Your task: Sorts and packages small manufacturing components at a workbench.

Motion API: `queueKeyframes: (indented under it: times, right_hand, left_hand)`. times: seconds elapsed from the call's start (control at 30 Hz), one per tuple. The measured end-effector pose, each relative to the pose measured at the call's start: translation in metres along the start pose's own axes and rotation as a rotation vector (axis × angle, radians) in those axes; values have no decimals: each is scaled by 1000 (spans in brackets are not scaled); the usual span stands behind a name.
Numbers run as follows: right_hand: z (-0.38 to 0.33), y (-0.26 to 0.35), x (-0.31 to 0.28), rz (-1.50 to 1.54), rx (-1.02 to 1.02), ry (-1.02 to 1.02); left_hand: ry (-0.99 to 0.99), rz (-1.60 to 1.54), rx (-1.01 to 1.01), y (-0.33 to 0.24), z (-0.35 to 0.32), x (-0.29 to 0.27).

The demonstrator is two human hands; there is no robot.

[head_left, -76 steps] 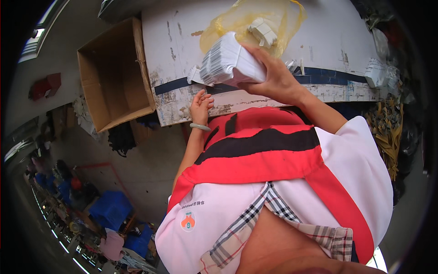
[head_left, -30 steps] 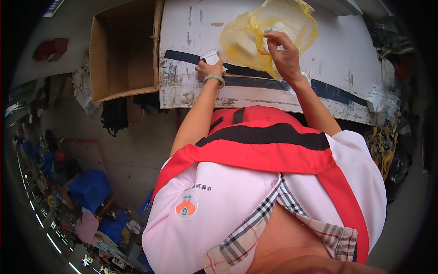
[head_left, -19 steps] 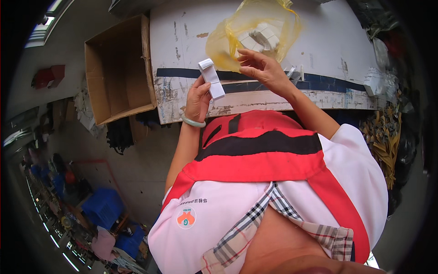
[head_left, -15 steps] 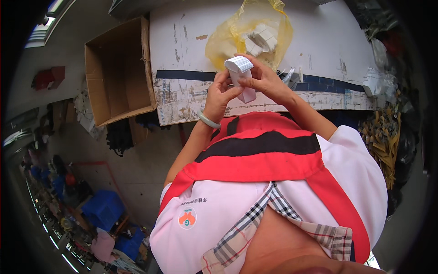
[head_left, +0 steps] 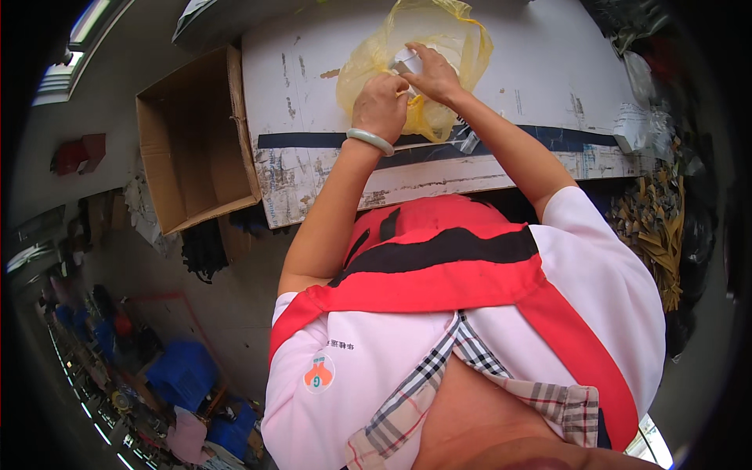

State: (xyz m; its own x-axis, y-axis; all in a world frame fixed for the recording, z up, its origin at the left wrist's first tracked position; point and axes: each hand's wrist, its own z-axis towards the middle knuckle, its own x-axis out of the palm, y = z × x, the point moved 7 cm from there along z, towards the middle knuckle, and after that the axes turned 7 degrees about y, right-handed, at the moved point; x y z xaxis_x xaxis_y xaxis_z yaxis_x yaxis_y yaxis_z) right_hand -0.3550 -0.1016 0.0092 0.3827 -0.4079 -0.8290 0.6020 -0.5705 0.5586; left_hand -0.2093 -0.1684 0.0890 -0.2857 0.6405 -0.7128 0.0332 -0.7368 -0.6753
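Observation:
A crumpled yellow plastic bag (head_left: 446,35) lies on the worn white table (head_left: 313,94). My left hand (head_left: 381,106), with a pale green bangle at the wrist, is closed on the bag's near edge. My right hand (head_left: 432,74) reaches into the bag's mouth and its fingers rest on a small white piece (head_left: 404,59) there. How the piece is held is partly hidden by the fingers and the plastic.
An open cardboard box (head_left: 192,145) stands against the table's left end. A dark stripe runs along the table's front edge (head_left: 486,153). Crumpled white wrapping (head_left: 630,129) lies at the right end, with dry yellowish bundles (head_left: 654,235) below it. Blue crates (head_left: 184,376) sit on the floor.
Both hands held a white piece up in front of my chest half a second ago. They have now moved forward to the yellow bag, the right hand putting the piece into it.

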Motion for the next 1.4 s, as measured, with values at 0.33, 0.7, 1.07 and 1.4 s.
queueKeyframes:
  times: [0.33,0.7,1.07,1.4]
  right_hand:
    - [-35,-13,-8,154,-100,39]
    - [17,-71,-87,413,262,-128]
    - [-42,85,-154,715,-95,139]
    - [-63,-42,-158,500,-18,77]
  left_hand:
    - [-237,-577,-100,13,-45,-43]
    - [-190,-927,-105,1,-17,-62]
    - [38,-1267,-14,-30,80,-72]
    - [-338,-333,222,-63,27,-80]
